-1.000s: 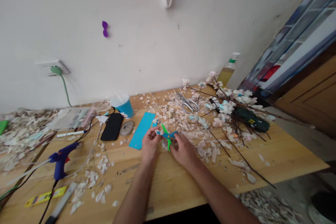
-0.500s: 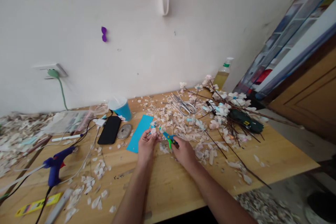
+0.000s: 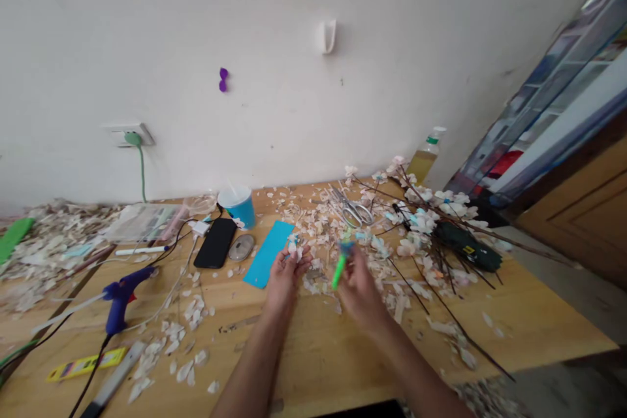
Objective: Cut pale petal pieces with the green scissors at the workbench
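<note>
A small petal cluster (image 3: 292,251), whitish with a touch of light blue, is held above the worktop (image 3: 313,353), beside a flat blue sheet (image 3: 267,258); its finer detail is too small to be made out. It is pinched in the grip of the left hand (image 3: 284,274). Scissors (image 3: 339,269), bright green and blue, are clasped in the grip of the right hand (image 3: 360,284); they are blurred, and whether the blades are parted cannot be told. Loose pale petals (image 3: 321,219) are strewn beyond.

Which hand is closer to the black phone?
The left. The left hand is right of the black phone, just past the blue sheet; the right hand, holding a green tool, is farther right.
</note>
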Action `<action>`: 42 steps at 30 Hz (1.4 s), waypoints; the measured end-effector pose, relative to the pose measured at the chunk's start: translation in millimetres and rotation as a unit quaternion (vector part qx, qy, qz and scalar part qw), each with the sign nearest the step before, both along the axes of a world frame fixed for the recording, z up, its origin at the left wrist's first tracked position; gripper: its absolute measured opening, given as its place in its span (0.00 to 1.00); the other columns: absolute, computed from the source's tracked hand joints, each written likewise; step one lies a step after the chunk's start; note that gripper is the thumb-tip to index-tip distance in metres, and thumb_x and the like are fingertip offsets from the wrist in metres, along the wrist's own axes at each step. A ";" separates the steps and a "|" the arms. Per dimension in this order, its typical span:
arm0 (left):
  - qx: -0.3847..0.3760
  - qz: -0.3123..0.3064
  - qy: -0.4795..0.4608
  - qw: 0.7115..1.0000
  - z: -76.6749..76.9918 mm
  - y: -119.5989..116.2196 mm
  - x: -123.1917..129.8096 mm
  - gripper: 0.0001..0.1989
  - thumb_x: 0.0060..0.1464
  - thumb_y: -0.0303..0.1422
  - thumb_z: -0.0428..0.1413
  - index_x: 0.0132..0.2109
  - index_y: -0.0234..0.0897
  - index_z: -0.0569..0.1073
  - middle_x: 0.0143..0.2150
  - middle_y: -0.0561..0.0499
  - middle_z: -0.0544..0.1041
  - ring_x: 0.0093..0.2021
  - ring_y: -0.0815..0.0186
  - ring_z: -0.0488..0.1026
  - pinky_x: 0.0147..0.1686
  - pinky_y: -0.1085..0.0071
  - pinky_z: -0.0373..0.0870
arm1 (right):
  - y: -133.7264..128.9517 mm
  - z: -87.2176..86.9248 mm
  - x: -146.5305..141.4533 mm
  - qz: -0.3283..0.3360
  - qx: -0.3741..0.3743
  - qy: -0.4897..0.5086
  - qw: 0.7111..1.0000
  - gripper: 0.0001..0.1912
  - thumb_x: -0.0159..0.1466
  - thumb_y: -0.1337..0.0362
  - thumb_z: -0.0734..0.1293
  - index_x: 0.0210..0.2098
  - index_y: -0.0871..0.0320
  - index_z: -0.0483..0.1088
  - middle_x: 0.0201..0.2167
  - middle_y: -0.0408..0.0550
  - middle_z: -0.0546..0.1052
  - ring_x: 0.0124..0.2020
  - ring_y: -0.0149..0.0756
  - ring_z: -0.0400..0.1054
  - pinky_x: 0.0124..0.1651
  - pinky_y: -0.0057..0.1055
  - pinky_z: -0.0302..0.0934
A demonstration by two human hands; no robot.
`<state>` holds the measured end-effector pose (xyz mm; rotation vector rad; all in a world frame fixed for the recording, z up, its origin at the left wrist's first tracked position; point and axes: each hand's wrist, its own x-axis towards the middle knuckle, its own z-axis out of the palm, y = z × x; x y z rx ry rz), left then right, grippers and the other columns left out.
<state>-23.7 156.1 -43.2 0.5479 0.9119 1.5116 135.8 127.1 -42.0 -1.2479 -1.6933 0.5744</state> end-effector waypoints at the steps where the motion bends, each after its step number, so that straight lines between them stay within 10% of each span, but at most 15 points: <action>1: -0.002 0.004 -0.002 1.000 0.3 -1.0 1.0 0.19 0.45 0.41 0.68 0.38 0.35 0.71 0.45 0.43 0.81 0.37 0.65 0.79 0.39 0.70 0.73 | 1.3 -2.1 -6.1 0.005 -0.008 0.000 1.000 0.18 0.67 0.55 0.64 0.51 0.58 0.66 0.44 0.51 0.73 0.42 0.38 0.70 0.44 0.37 0.69; 9: -0.037 0.027 -0.062 0.997 1.4 -5.3 6.9 0.17 0.38 0.35 0.71 0.35 0.36 0.77 0.32 0.53 0.80 0.31 0.70 0.76 0.34 0.75 0.71 | -8.4 -39.3 -32.6 -0.009 -0.031 -0.020 0.999 0.21 0.59 0.60 0.63 0.51 0.59 0.61 0.43 0.56 0.72 0.44 0.45 0.68 0.47 0.43 0.65; 21: 0.028 0.017 0.125 0.992 6.0 -6.7 3.7 0.13 0.36 0.34 0.71 0.31 0.34 0.78 0.29 0.51 0.79 0.30 0.69 0.74 0.33 0.74 0.70 | -6.3 -35.8 -25.5 0.026 -0.083 -0.006 0.996 0.13 0.57 0.65 0.63 0.43 0.56 0.63 0.33 0.47 0.72 0.34 0.37 0.68 0.35 0.30 0.62; 42: 0.020 0.014 0.064 0.998 4.8 -5.2 4.2 0.15 0.37 0.36 0.71 0.33 0.36 0.78 0.31 0.52 0.79 0.30 0.69 0.74 0.34 0.74 0.69 | -7.3 -23.8 -27.2 0.012 -0.078 -0.023 0.997 0.04 0.60 0.65 0.63 0.36 0.55 0.63 0.30 0.44 0.71 0.32 0.35 0.66 0.33 0.29 0.58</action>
